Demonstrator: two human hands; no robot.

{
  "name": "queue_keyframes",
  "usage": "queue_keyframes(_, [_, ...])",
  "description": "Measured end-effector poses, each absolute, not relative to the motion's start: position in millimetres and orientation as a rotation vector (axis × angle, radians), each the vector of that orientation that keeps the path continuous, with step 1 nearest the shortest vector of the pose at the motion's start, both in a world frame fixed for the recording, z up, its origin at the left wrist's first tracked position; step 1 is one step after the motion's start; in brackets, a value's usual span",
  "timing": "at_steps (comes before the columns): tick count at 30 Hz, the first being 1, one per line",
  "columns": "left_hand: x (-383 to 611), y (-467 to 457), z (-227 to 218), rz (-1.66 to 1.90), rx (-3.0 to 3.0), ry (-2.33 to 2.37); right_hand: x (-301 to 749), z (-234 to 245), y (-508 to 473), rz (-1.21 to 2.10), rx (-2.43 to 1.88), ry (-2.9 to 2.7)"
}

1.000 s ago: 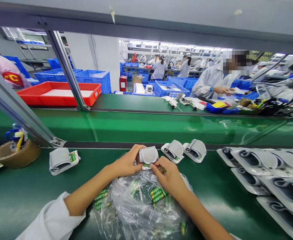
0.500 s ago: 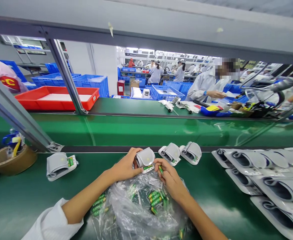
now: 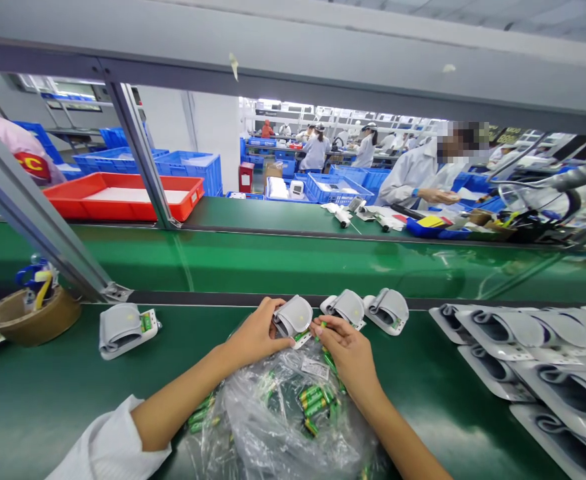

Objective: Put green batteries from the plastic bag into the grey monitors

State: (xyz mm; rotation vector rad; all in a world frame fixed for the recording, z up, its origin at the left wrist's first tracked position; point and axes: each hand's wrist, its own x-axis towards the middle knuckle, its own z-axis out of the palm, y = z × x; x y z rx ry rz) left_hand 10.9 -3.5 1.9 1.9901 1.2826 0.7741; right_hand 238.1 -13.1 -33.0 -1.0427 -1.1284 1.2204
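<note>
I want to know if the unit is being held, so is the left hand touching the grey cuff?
Touching: the head view shows the left hand pressed against the near side of the grey cuff, with no gap between them.

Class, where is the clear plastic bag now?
In the head view, the clear plastic bag lies bottom centre on the green conveyor belt, just beneath the left hand and right hand.

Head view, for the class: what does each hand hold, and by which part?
The left hand grips a grey fabric cuff by its left side; the right hand seems to pinch a green battery between fingertips.
</note>
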Motion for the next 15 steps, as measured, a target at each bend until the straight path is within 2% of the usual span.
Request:
queue_keyframes(6, [19.0,-9.1,3.6,0.797,1.959,1.360,237.4,-30.8,-18.4,0.929,-1.105,-1.263])
queue_keyframes(13, [24.0,-12.4,6.1,0.763,2.008,1.397,229.6,-33.8,-19.3,0.860,-1.072,-1.274])
queue_keyframes(15, [25.0,-13.5,5.4,0.780,2.006,1.409,233.8,-33.8,-23.8,0.745,-1.104,-1.412])
